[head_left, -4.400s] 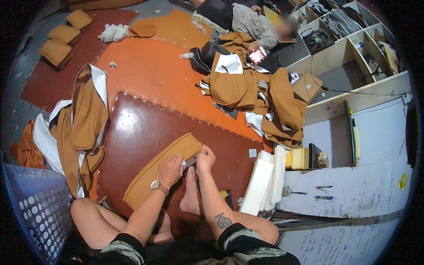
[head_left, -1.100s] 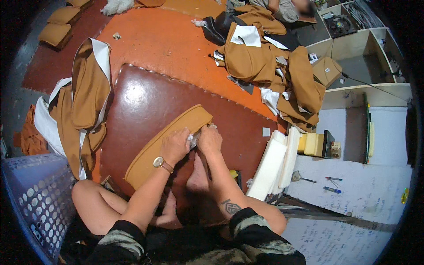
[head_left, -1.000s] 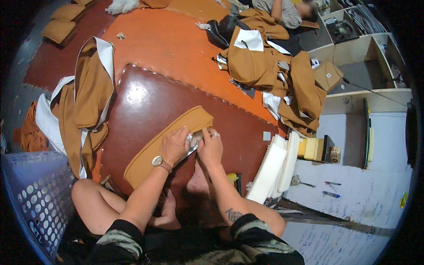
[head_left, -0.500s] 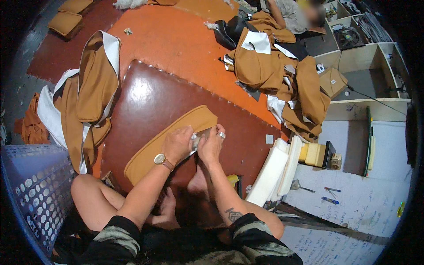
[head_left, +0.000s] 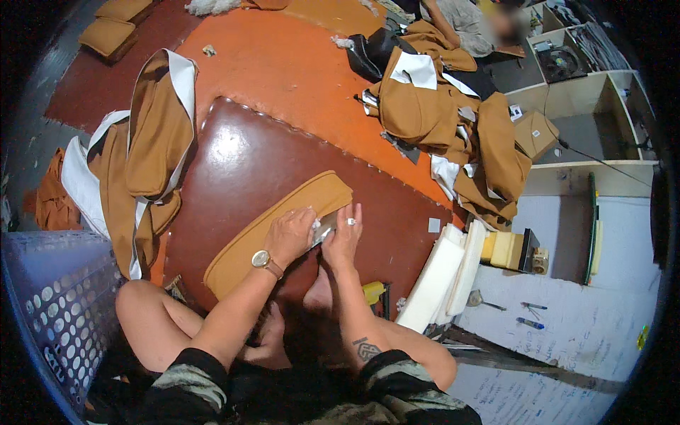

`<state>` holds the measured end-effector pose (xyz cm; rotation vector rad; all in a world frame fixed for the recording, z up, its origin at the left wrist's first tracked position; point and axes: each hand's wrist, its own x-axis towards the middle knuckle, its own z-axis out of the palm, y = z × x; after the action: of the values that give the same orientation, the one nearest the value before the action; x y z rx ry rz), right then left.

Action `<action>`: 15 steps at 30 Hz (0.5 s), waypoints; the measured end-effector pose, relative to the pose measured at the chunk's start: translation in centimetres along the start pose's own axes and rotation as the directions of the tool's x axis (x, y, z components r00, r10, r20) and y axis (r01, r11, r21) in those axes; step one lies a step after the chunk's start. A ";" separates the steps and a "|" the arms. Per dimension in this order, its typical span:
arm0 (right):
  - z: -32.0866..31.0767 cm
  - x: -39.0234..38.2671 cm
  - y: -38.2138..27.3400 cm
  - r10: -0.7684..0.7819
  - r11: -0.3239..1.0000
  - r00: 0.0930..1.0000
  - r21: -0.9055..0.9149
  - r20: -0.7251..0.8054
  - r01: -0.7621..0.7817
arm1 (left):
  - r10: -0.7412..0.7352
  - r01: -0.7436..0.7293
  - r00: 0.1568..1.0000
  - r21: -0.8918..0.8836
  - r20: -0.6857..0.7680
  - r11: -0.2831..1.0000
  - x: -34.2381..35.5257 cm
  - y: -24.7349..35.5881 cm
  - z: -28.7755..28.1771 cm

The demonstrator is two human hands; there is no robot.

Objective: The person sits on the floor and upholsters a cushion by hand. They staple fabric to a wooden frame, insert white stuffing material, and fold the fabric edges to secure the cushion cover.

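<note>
A long tan cushion cover (head_left: 262, 230) with a seamed rim lies slantwise on the brown padded mat (head_left: 241, 163). My left hand (head_left: 290, 237), a watch at its wrist, rests over the cover's near edge with its fingers closed at a small white tuft (head_left: 316, 224). Close beside it, my right hand (head_left: 343, 237) wears a ring and grips the cover's edge near its right end. Between the hands shows a shiny greyish strip (head_left: 324, 230), partly hidden by fingers; its kind is unclear.
Tan covers with white lining (head_left: 152, 134) lie at the left, beside a blue perforated basket (head_left: 67, 304). A larger pile of covers (head_left: 425, 106) sits at the far right, near a person (head_left: 460, 28). White foam strips (head_left: 443, 273) and a yellow-and-black tool (head_left: 377, 294) are at my right.
Both hands stay at the same edge of the cover. The right fingers have straightened a little, and the whole view has shifted slightly.
</note>
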<state>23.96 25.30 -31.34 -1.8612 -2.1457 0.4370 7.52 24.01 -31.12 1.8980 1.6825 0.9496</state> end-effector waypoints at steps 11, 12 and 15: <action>-2.3 3.6 -0.1 -0.026 0.986 0.974 -0.154 0.225 0.062 | 0.004 -0.006 1.000 -0.066 -0.029 0.998 -0.5 1.4 1.3; -2.6 2.8 0.3 -0.121 0.981 0.975 -0.126 0.187 0.146 | -0.005 0.003 1.000 -0.070 -0.029 0.998 -0.6 0.8 0.9; -4.3 0.5 1.6 -0.285 0.941 0.955 -0.165 0.076 0.294 | -0.049 0.050 0.999 -0.033 0.023 0.998 -0.2 0.3 0.5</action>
<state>26.97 26.25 -28.03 -1.5904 -2.5140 0.2402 8.08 23.84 -31.26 1.8302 1.6819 0.9287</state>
